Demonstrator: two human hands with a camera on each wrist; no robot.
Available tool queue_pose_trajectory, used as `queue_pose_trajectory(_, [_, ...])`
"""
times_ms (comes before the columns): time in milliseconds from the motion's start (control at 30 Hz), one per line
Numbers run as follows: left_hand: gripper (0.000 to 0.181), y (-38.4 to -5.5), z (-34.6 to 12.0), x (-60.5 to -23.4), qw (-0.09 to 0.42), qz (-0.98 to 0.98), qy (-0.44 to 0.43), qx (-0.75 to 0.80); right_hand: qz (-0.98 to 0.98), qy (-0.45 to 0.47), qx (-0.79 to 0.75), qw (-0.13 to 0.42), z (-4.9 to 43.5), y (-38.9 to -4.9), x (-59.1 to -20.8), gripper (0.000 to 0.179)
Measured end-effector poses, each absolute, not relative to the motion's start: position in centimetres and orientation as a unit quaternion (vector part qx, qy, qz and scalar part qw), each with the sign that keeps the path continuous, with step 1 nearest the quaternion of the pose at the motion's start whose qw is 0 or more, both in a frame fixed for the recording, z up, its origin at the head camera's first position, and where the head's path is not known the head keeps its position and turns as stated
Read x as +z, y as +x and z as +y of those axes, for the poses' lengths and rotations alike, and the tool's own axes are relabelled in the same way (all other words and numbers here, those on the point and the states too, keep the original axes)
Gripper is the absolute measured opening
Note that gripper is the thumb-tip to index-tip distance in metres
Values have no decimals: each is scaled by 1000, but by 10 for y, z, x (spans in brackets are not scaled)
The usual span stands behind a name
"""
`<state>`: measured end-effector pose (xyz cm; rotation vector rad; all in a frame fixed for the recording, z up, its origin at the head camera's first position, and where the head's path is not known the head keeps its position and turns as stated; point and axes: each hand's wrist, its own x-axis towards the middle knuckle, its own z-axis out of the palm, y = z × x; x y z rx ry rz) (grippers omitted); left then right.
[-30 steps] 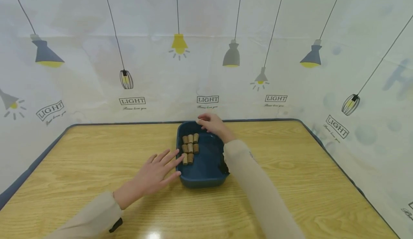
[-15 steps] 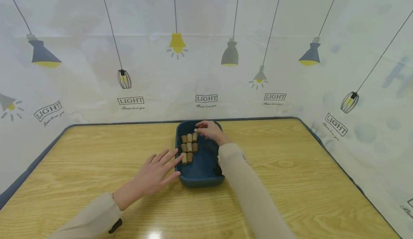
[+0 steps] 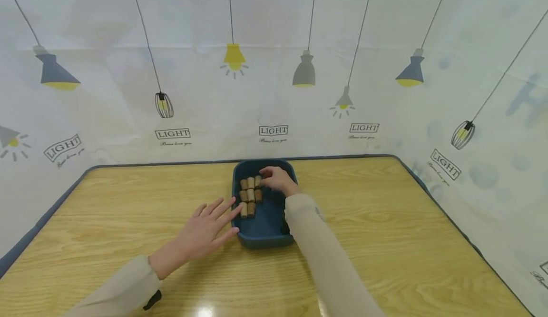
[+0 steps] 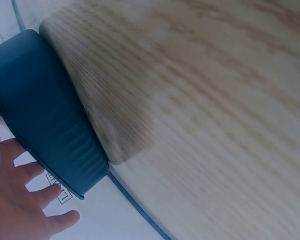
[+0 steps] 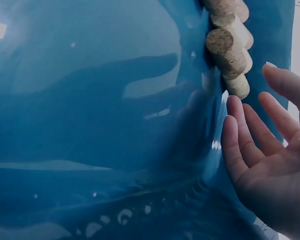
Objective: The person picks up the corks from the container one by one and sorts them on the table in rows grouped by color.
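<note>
Several brown and tan corks (image 3: 250, 195) lie side by side in short rows against the left side of a deep blue tub (image 3: 267, 243). My left hand (image 3: 201, 233) has its fingers spread at the tub's left rim; in the left wrist view that hand (image 4: 14, 200) is beside the tub's outer wall (image 4: 49, 110). Inside the tub, my right hand (image 3: 277, 180) is at the far end of the cork rows. In the right wrist view, this hand (image 5: 275, 170) holds nothing, its fingers loosely bent and the fingertips close to the endmost cork (image 5: 238, 86).
The tub stands on a wood-grain table (image 3: 141, 203), near its back edge. Behind it rises a pale backdrop (image 3: 192, 69) printed with hanging lamps. Bare tabletop shows on both sides of the tub.
My right hand has come from above the tub's far rim down and toward me, into the tub beside the corks. My left hand has stayed in place.
</note>
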<state>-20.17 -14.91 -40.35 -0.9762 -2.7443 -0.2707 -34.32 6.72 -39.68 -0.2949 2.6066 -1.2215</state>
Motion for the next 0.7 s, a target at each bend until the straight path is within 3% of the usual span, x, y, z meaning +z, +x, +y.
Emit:
queue_pose_trajectory(500, [54,-203,-150,-403,104,-935,-328,-89,927,-108,-338,122,60,-361,-410,48])
queue_pose_trajectory(700, [54,-203,-149,-403,102,-934,-329,-94,934,-158,-312,78,65,-436,-491,50])
